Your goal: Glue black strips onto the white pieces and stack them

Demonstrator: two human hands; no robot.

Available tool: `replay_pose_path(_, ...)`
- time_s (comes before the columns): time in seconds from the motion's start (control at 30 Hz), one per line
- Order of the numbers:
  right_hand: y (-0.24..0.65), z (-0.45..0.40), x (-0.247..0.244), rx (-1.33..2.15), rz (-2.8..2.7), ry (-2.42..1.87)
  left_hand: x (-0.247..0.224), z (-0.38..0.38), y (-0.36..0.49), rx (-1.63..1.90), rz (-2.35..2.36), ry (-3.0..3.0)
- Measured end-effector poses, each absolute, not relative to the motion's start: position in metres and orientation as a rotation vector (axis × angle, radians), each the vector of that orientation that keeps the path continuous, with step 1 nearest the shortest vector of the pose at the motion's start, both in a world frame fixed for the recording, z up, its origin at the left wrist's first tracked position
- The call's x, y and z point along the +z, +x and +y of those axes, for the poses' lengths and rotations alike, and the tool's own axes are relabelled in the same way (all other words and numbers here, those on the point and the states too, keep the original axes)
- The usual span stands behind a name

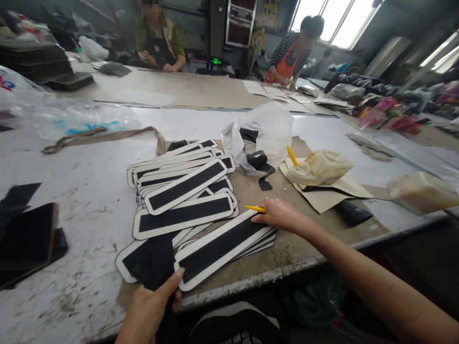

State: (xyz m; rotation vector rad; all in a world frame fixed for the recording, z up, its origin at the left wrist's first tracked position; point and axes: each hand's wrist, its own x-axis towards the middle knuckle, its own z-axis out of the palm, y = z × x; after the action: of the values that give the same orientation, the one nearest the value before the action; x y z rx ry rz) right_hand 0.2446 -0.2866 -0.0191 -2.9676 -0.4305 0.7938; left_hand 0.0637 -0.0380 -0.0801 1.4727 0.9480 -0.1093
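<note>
My left hand (152, 306) is closed at the near end of a long, round-cornered panel (220, 251), white-edged with a black strip along its middle. The thumb presses on the panel's corner and the fingers curl below its edge. Black fabric (154, 260) bunches beside this hand and runs down behind it. At the panel's far end, my right hand (281, 215) grips a yellow pointed tool (255, 209), its fingers touching the panel. Several similar panels lie beneath. To the left, more of them form a loose, fanned pile (184, 215).
Behind the pile sits a clear plastic bag (267, 129) with black strips. A whitish container (330, 167) with another yellow tool (292, 156) stands on beige sheets (322, 198). A dark phone-like slab (28, 234) lies left. Two people (159, 43) work across the table.
</note>
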Motion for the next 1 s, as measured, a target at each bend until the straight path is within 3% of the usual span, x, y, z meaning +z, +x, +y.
replay_pose_path(0.6,0.253,-0.288,-0.031,0.843,-0.521,-2.973,-0.077,-0.035,0.067,-0.222,0.987,1.602)
replay_pose_path(1.0,0.253,-0.313,-0.021,0.674,-0.333,-3.009,-0.069,-0.041,0.068,-0.191,0.986,1.528)
